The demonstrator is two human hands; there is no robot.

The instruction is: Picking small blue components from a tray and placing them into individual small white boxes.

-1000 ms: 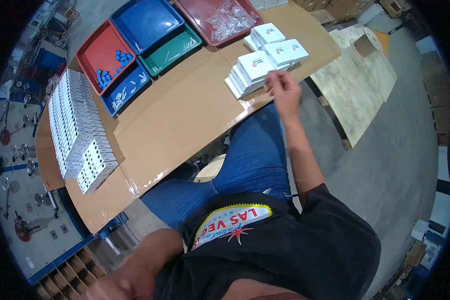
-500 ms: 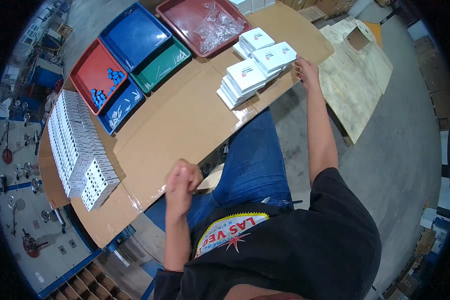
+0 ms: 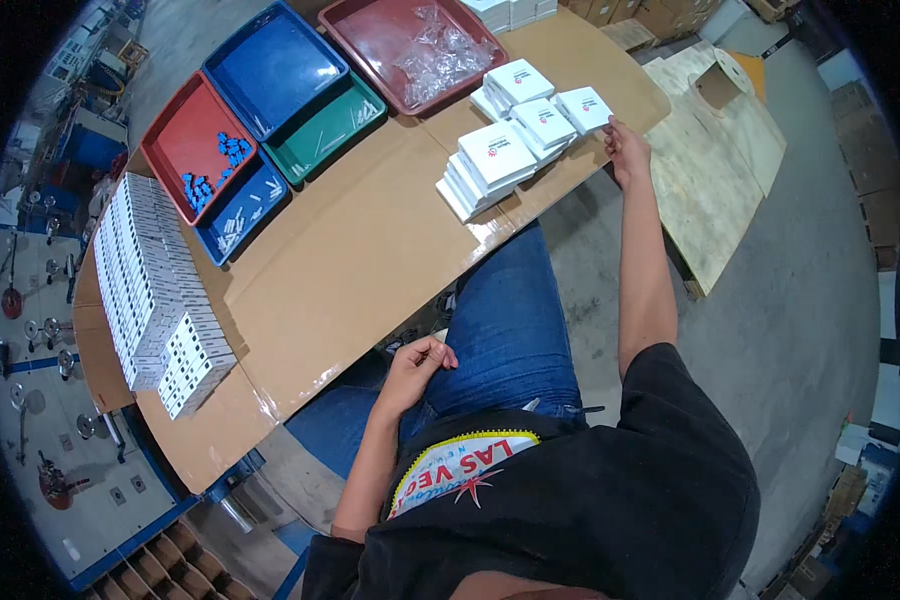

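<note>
One right grip (image 3: 628,155) is pinching a box (image 3: 582,110) — level handling is likely helping; left grip (image 3: 411,372) is hanging half-curled, hold unclear.

I can't make out the tiny print on the stacked white boxes (image 3: 494,155), or whether the right hand (image 3: 628,155) reaches beneath the outermost box (image 3: 580,108). The left hand (image 3: 415,373) hides its palm. The dark red tray (image 3: 358,42) is cropped above.
</note>
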